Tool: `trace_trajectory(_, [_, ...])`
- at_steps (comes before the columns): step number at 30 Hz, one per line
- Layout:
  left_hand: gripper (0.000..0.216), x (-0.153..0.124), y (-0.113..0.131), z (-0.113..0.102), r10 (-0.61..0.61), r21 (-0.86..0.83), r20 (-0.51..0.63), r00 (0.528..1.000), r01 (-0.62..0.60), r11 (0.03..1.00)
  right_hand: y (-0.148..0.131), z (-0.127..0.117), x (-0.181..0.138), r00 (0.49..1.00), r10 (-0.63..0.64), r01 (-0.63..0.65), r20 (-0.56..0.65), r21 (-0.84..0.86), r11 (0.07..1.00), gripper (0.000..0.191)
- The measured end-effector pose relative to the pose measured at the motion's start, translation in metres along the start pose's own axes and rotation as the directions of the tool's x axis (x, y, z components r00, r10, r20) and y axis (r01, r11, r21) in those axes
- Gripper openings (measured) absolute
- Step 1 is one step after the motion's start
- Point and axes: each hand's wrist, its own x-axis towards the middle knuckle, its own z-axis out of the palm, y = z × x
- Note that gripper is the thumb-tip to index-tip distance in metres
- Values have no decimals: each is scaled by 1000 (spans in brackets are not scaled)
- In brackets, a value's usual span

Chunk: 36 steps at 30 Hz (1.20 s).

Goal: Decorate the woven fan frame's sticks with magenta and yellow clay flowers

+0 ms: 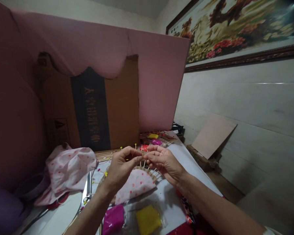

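My left hand [124, 164] and my right hand [165, 163] meet fingertip to fingertip, thumb and forefinger of each pinched together. A tiny yellow bit shows where they meet; its kind is too small to tell. Just below is a woven piece [150, 170] with thin pale sticks standing out around its curved edge. Some sticks, such as the one just behind my hands [135, 146], carry small yellow tips. A pink cloth with red dots [137, 182] covers the near part of the woven piece.
Magenta [113, 218] and yellow [148, 219] packets lie in front. Scissors [87, 187] and crumpled dotted cloth [68, 169] are left; a tape roll [30, 186] sits farther left. Cardboard [122, 107] stands behind. More packets [156, 142] lie at the back. The white table's edge [201, 173] runs along the right.
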Motion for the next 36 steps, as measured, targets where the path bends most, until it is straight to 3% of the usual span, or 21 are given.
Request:
trace_trajectory(6, [8,0,4,1,3,4,6,1000,-3,1000,1,-2,0,999,-1,2,34,-24,1000,39])
trace_trajectory(10, [15,2,7,-1,-189,-147,15,982,190,971,5,-1,2,991,-129,132,28,-218,967,27])
trace_trajectory(15, [30,3,4,-2,-302,-292,114,946,323,900,7,7,2,903,-391,427,179,-475,769,15])
trace_trajectory(23, [35,2,0,-1,-320,-309,124,939,343,887,11,11,3,758,-589,617,281,-604,505,5])
trace_trajectory(26, [36,3,-1,-2,-344,-326,90,935,354,877,11,11,4,735,-608,628,300,-639,444,11])
trace_trajectory(30, [33,7,-1,-11,-343,-344,21,939,329,880,8,10,7,776,-593,551,214,-689,472,19])
trace_trajectory(33, [32,10,-1,-17,-328,-340,-25,944,300,891,7,12,8,766,-573,576,291,-706,412,9])
trace_trajectory(36, [36,12,-2,-18,-343,-299,-1,939,327,896,8,17,8,743,-573,602,344,-718,350,10])
